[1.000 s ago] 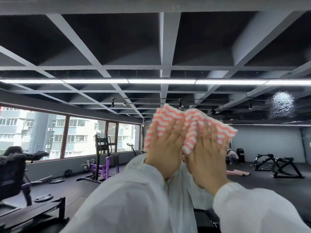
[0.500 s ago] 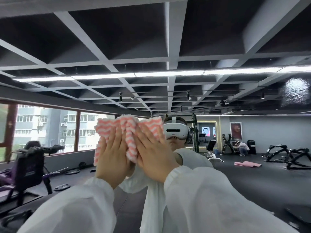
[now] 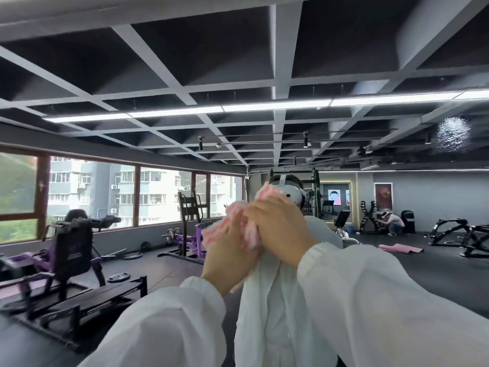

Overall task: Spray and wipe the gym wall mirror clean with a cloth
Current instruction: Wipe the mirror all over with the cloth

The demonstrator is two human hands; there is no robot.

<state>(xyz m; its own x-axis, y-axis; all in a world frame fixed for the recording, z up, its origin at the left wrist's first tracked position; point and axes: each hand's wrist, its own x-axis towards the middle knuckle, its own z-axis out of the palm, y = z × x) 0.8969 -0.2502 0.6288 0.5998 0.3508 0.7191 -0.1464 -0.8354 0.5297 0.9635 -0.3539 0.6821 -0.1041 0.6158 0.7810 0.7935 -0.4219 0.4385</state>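
Purple weight machine (image 3: 68, 250) reflected at left in the mirror (image 3: 158, 75), below the windows (image 3: 116, 194). At centre, left hand (image 3: 230, 250) and right hand (image 3: 280, 231) lie side by side, fingers straight, pressing a pink-and-white striped cloth (image 3: 225, 229) flat against the glass. A spray patch (image 3: 453, 133) marks the mirror upper right; a pink mat (image 3: 399, 248) lies on the reflected floor.
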